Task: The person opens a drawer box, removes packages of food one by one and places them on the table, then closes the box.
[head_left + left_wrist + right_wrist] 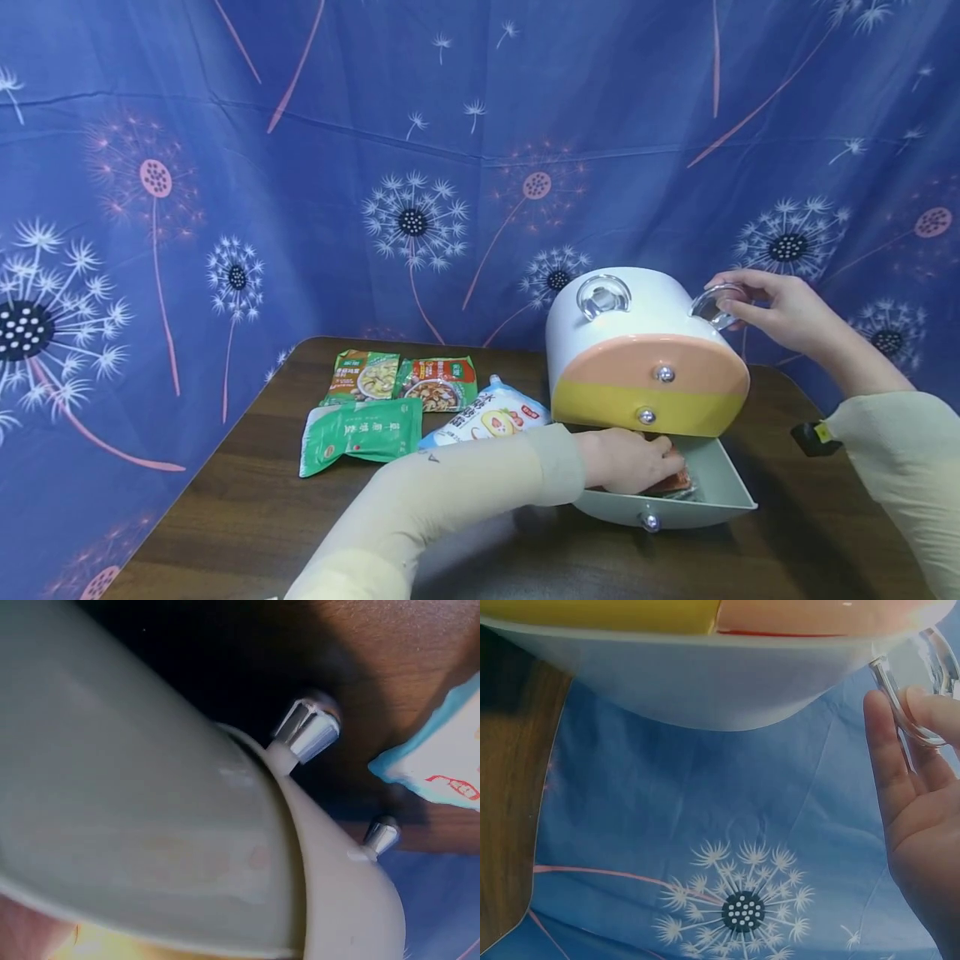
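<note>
A white cabinet (637,308) with a peach drawer front (615,362) and a yellow one (600,404) stands on the table. Its lowest, grey-green drawer (738,492) is pulled out. My left hand (630,460) reaches into that drawer, its fingers bent down over a reddish-brown packet (673,483). The fingertips are hidden, so I cannot tell whether they grip it. In the left wrist view the drawer wall (150,817) covers most of the hand. My right hand (787,308) pinches the clear ring-shaped ear (900,712) on the cabinet's right between thumb and fingers.
Left of the cabinet lie a white-and-blue pouch (491,412), a green packet (367,429), a green-brown packet (362,377) and a red-green packet (438,383). A blue dandelion cloth (315,200) hangs behind the wooden table (240,517).
</note>
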Demonstrator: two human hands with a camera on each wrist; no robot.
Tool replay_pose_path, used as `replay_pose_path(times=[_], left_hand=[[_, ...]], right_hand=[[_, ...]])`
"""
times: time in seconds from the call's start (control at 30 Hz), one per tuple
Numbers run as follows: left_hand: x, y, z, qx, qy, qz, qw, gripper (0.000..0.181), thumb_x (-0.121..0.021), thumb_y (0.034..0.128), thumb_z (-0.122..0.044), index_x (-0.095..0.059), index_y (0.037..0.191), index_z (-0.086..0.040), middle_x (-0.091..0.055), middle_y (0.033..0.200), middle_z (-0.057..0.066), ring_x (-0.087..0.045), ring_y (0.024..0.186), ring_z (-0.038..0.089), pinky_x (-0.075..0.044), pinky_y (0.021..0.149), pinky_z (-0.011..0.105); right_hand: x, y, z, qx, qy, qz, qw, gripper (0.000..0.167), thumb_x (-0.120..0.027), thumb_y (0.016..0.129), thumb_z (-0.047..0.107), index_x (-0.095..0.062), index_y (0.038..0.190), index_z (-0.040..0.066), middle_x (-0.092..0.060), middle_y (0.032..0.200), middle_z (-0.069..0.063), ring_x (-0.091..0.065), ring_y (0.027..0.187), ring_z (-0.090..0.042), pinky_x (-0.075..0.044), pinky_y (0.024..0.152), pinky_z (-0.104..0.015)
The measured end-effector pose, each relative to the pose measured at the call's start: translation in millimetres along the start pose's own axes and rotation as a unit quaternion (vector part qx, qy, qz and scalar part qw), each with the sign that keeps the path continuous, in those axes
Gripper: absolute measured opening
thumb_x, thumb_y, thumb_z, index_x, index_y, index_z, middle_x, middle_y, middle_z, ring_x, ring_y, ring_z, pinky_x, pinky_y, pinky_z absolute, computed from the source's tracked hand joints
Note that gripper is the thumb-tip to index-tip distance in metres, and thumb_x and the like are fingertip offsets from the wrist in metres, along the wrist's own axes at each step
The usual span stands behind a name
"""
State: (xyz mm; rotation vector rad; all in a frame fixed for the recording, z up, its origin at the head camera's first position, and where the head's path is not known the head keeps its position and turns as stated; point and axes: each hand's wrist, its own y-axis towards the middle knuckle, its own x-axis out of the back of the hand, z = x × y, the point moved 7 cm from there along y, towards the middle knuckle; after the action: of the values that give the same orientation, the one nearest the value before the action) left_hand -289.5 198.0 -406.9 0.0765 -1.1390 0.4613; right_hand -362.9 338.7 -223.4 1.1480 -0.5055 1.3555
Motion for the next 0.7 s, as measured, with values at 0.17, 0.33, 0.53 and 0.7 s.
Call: replay_pose_path(times=[0.17, 0.33, 0.53, 0.7], left_hand=[[-3.6, 6.6, 0.3, 0.008, 0.029, -0.013, 0.9995, 0.034, -0.034, 0.1016, -0.029, -0.036, 0.136, -0.029, -0.046, 0.120, -0.009, -0.050, 0.094, 0.002, -0.046, 0.078, 0.014], [-6.2, 12.0, 0.1, 0.023, 0.069, -0.043, 0.9964, 0.029, -0.034, 0.1015, -0.029, -0.041, 0.130, -0.028, -0.052, 0.113, -0.010, -0.051, 0.092, 0.000, -0.047, 0.070, 0.013], [-4.8, 10.4, -2.9, 0.025, 0.086, -0.078, 0.9930, 0.025, -0.036, 0.1014, -0.025, -0.044, 0.124, -0.025, -0.053, 0.110, -0.010, -0.052, 0.082, -0.001, -0.046, 0.063, 0.013], [-4.1, 9.5, -9.4, 0.014, 0.154, -0.111, 0.9818, 0.027, -0.033, 0.1016, -0.020, -0.046, 0.125, -0.021, -0.056, 0.110, -0.010, -0.053, 0.084, -0.002, -0.046, 0.062, 0.014]], right_hand=[[1, 0.4, 1, 0.002, -0.004, -0.002, 1.0000, 0.045, -0.055, 0.094, 0.034, -0.051, 0.131, 0.008, -0.059, 0.107, -0.017, -0.058, 0.071, 0.005, -0.053, 0.073, -0.047], [1, 0.8, 1, 0.005, -0.004, -0.002, 1.0000, 0.044, -0.055, 0.094, 0.032, -0.052, 0.130, 0.008, -0.059, 0.106, -0.016, -0.060, 0.070, 0.001, -0.055, 0.067, -0.030], [-1, 1.6, 0, 0.001, -0.006, -0.004, 1.0000, 0.044, -0.054, 0.094, 0.033, -0.051, 0.131, 0.008, -0.058, 0.106, -0.016, -0.060, 0.069, 0.000, -0.054, 0.071, -0.043], [-2, 2.4, -1, -0.003, -0.008, -0.004, 1.0000, 0.045, -0.054, 0.094, 0.034, -0.051, 0.131, 0.009, -0.057, 0.106, -0.016, -0.059, 0.070, -0.001, -0.053, 0.072, -0.045]])
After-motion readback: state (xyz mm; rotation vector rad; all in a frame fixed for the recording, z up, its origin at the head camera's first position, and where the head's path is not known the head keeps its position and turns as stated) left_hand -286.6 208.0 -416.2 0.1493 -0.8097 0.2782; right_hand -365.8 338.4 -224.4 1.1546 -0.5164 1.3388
